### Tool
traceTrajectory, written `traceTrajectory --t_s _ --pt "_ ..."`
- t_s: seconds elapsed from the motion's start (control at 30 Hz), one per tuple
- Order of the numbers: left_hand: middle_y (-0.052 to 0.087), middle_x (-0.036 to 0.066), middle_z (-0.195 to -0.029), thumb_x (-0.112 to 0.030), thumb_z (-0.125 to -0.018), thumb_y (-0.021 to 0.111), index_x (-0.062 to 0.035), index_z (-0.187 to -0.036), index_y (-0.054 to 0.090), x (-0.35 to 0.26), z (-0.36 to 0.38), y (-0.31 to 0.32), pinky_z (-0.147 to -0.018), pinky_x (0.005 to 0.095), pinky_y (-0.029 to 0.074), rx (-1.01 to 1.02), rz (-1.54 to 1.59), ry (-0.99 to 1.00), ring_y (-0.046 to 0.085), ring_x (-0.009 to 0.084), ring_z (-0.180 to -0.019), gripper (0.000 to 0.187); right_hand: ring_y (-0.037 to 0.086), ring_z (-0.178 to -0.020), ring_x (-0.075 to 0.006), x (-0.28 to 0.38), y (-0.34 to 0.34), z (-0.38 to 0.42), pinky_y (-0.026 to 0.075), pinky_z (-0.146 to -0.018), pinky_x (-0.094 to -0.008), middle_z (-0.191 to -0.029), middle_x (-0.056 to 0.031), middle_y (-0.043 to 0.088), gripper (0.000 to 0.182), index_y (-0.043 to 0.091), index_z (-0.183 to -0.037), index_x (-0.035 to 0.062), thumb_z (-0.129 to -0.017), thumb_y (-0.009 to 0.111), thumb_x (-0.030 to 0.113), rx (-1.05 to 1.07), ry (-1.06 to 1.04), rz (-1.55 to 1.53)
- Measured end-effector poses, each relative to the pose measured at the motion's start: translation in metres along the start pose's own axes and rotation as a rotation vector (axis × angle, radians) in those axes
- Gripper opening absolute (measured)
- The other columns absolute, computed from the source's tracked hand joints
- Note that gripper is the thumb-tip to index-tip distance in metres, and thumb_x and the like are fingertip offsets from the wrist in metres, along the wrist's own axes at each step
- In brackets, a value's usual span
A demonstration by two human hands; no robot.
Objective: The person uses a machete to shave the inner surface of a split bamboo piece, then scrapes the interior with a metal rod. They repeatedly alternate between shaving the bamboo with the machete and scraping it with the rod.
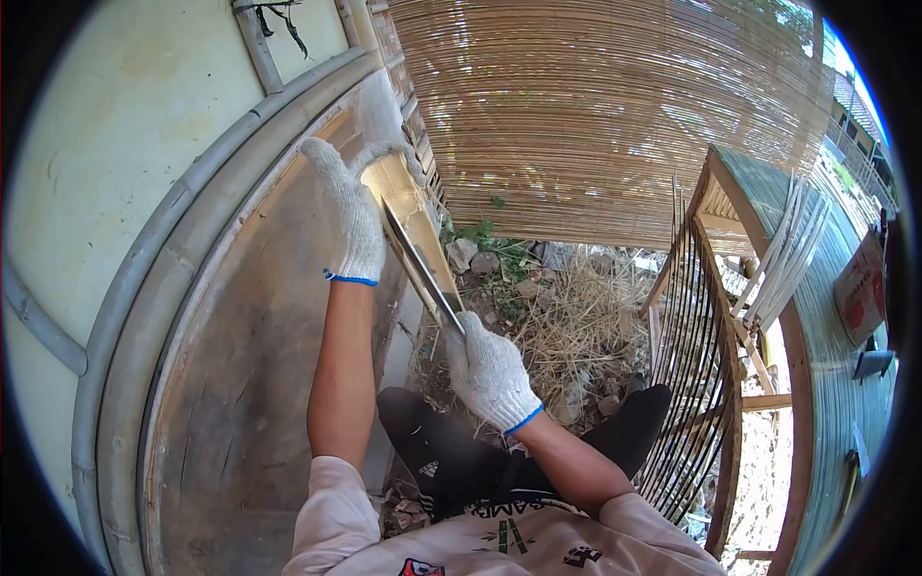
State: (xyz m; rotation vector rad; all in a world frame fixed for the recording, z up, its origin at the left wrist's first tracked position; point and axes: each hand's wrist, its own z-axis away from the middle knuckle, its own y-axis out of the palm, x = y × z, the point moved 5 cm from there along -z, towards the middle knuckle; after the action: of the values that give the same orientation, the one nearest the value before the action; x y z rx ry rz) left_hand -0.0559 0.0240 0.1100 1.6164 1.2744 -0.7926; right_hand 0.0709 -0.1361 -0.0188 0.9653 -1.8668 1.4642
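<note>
Before a reed screen (595, 106), the left hand (348, 213) at eleven o'clock grips a bamboo piece (408, 206) while the right hand (490, 372) clenches a knife (423, 269).

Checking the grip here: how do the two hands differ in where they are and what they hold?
The left hand is raised, arm stretched out, clasping the top end of the bamboo strip; the right hand sits lower and nearer the body, closed on the handle of the knife, whose blade lies along the strip. Both wear white knit gloves with blue cuffs.
</note>
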Motion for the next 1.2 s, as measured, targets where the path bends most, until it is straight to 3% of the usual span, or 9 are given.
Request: traceTrajectory --t_s 0.1,0.17,0.27,0.4,0.57,0.9,1.0,1.1,1.2 --pt "0.068 0.012 -0.085 -0.087 -0.090 0.017 0.0007 -0.101 0.068 0.005 0.001 -0.003 -0.074 0.0324 0.056 -0.005 0.101 -0.039 0.066 0.0217 -0.077 0.102 0.065 -0.083 -0.0494 -0.003 -0.005 0.003 0.050 -0.070 -0.0568 -0.087 -0.0266 0.067 0.027 0.056 -0.121 0.0019 -0.101 0.050 0.020 -0.030 -0.042 -0.098" --pt "0.069 0.016 -0.107 -0.088 -0.089 0.018 0.0040 -0.118 0.066 0.010 -0.002 -0.014 -0.091 0.0324 0.054 0.068 0.148 -0.055 0.068 0.0222 -0.093 0.108 0.065 -0.081 -0.0497 -0.004 -0.006 0.001 0.049 -0.069 -0.0567 -0.086 -0.0266 0.067 0.028 0.056 -0.121 0.0024 -0.101 0.051 0.021 0.225 0.004 -0.444" --pt "0.070 0.016 -0.100 -0.090 -0.087 0.018 0.0027 -0.114 0.067 0.005 0.002 -0.020 -0.087 0.0335 0.056 0.091 0.128 -0.029 0.068 0.0228 -0.088 0.108 0.066 -0.081 -0.0480 -0.006 -0.008 0.001 0.049 -0.068 -0.0555 -0.087 -0.0263 0.067 0.028 0.056 -0.120 0.0027 -0.102 0.051 0.023 0.300 0.058 -0.476" --pt "0.070 0.014 -0.092 -0.090 -0.087 0.017 0.0014 -0.107 0.068 -0.010 0.016 -0.009 -0.082 0.0340 0.058 0.214 0.122 -0.036 0.068 0.0233 -0.085 0.107 0.068 -0.082 -0.0448 0.002 -0.017 0.014 0.052 -0.069 -0.0536 -0.092 -0.0258 0.068 0.025 0.056 -0.119 0.0052 -0.099 0.057 0.019 -0.139 -0.170 -0.047" --pt "0.069 0.013 -0.089 -0.086 -0.091 0.019 0.0008 -0.102 0.067 -0.013 0.022 -0.008 -0.075 0.0328 0.056 0.064 0.128 -0.013 0.066 0.0234 -0.079 0.100 0.067 -0.081 -0.0455 0.010 -0.015 0.018 0.052 -0.069 -0.0549 -0.090 -0.0255 0.068 0.025 0.054 -0.118 0.0054 -0.097 0.058 0.018 -0.175 -0.165 -0.204" --pt "0.069 0.013 -0.087 -0.082 -0.094 0.025 -0.0002 -0.100 0.066 -0.014 0.021 -0.019 -0.076 0.0334 0.056 0.107 0.065 0.024 0.067 0.0242 -0.078 0.092 0.067 -0.076 -0.0449 -0.012 -0.018 -0.009 0.052 -0.063 -0.0559 -0.082 -0.0242 0.066 0.020 0.051 -0.107 0.0025 -0.097 0.056 0.019 -0.044 -0.209 0.221" --pt "0.069 0.013 -0.086 -0.081 -0.095 0.026 0.0000 -0.101 0.066 -0.013 0.020 -0.013 -0.076 0.0345 0.057 0.097 0.113 0.033 0.067 0.0242 -0.078 0.090 0.066 -0.075 -0.0465 -0.010 -0.033 -0.004 0.051 -0.063 -0.0572 -0.077 -0.0251 0.065 0.023 0.051 -0.110 0.0011 -0.098 0.056 0.019 0.089 -0.185 0.039" --pt "0.069 0.013 -0.088 -0.079 -0.096 0.026 -0.0001 -0.101 0.066 -0.009 0.020 -0.011 -0.077 0.0343 0.057 0.003 0.137 -0.003 0.067 0.0236 -0.080 0.089 0.065 -0.075 -0.0483 0.002 -0.037 0.018 0.050 -0.066 -0.0560 -0.077 -0.0270 0.065 0.028 0.052 -0.121 0.0038 -0.098 0.056 0.019 -0.047 -0.145 -0.228" --pt "0.069 0.012 -0.091 -0.079 -0.096 0.026 -0.0008 -0.102 0.066 -0.007 0.019 -0.004 -0.080 0.0334 0.056 0.170 0.156 -0.006 0.066 0.0228 -0.084 0.088 0.065 -0.074 -0.0479 0.007 -0.023 0.020 0.050 -0.065 -0.0560 -0.076 -0.0270 0.064 0.025 0.053 -0.119 0.0051 -0.098 0.056 0.019 -0.164 -0.193 -0.287"
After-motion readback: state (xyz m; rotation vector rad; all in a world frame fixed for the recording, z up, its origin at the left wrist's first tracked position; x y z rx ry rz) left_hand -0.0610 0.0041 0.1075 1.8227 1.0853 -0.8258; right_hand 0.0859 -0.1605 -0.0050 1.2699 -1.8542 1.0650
